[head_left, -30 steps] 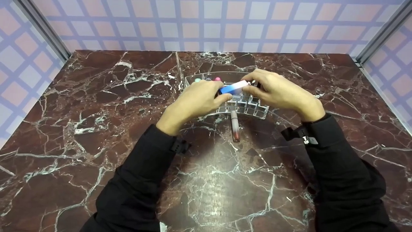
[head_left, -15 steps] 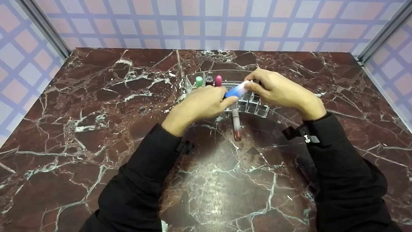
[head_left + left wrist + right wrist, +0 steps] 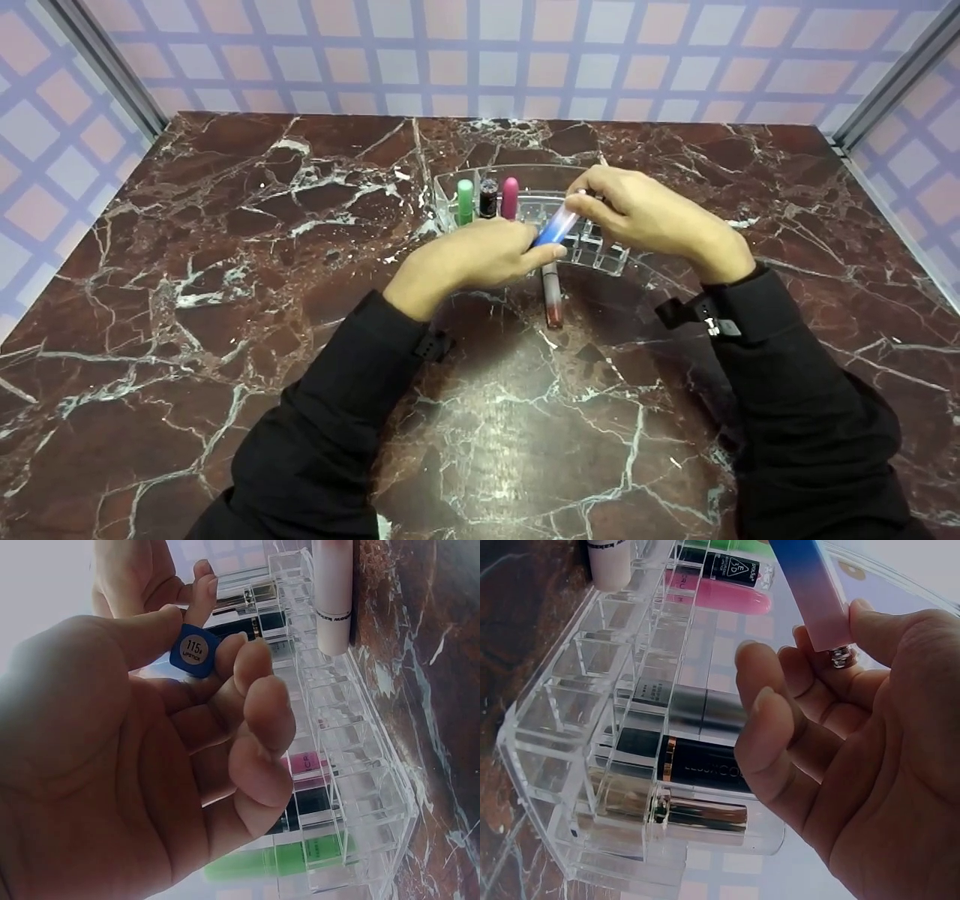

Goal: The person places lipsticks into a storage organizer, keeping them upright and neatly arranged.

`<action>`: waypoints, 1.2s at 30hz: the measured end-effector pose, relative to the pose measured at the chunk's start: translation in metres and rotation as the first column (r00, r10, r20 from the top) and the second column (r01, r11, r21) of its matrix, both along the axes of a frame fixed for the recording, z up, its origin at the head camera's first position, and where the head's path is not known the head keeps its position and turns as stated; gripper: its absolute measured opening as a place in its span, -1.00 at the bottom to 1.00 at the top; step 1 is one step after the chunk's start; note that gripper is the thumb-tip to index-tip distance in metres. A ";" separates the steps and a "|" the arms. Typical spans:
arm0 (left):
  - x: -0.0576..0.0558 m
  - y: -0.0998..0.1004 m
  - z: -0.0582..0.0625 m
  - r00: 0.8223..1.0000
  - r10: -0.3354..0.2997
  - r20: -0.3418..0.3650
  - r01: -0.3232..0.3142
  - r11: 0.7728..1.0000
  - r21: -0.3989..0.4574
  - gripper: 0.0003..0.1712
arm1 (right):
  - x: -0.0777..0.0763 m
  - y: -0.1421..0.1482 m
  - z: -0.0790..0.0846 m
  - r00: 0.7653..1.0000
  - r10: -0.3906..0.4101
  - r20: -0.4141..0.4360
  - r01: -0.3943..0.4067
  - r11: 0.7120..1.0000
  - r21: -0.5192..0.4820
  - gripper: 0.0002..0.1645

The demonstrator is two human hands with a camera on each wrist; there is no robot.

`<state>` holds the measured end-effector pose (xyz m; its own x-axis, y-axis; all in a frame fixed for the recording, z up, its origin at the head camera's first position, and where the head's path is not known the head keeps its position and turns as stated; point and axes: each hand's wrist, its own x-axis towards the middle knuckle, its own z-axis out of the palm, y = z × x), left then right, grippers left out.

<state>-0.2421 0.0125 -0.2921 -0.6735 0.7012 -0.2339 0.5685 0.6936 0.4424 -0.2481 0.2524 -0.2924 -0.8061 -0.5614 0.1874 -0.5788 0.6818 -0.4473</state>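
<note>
A blue-to-pink lipstick tube [image 3: 556, 228] is held between both hands above a clear organizer [image 3: 611, 259]. My left hand [image 3: 476, 256] pinches its blue end; the left wrist view shows a "115 LIPSTICK" label on the blue base [image 3: 193, 649]. At the pale pink end, my right hand [image 3: 649, 214] pinches with thumb and index finger. A silvery ornament [image 3: 843, 656] sticks out of that end in the right wrist view. The left hand covers part of the organizer. A grey-to-red lip gloss tube [image 3: 552, 300] lies just in front of the organizer.
A green tube [image 3: 465, 201], a black bottle [image 3: 488, 199] and a pink tube [image 3: 511, 196] stand in the organizer's left part. On its right side are a grey tube [image 3: 705, 711], a black tube [image 3: 705, 765] and a gold-capped one [image 3: 705, 814]. Patterned panels surround the marbled table [image 3: 225, 262].
The lipstick tube has swung from nearly level to steeply slanted. My left hand has moved right and nearer the body, uncovering the green, black and pink items. The right hand has barely moved.
</note>
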 end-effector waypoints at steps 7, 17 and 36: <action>0.001 0.002 -0.001 0.998 -0.033 0.052 0.033 0.999 0.001 -0.43 | -0.001 -0.002 -0.001 1.000 -0.002 0.010 0.002 1.000 0.011 -0.69; 0.004 0.005 -0.002 0.995 -0.099 -0.007 0.099 0.995 -0.004 -0.50 | -0.003 -0.007 -0.003 1.000 -0.018 0.006 0.018 1.000 0.010 -0.65; 0.007 0.010 0.000 0.991 -0.109 -0.079 0.106 0.993 -0.052 -0.52 | -0.001 -0.012 -0.007 0.995 -0.087 0.038 0.086 0.996 0.017 -0.50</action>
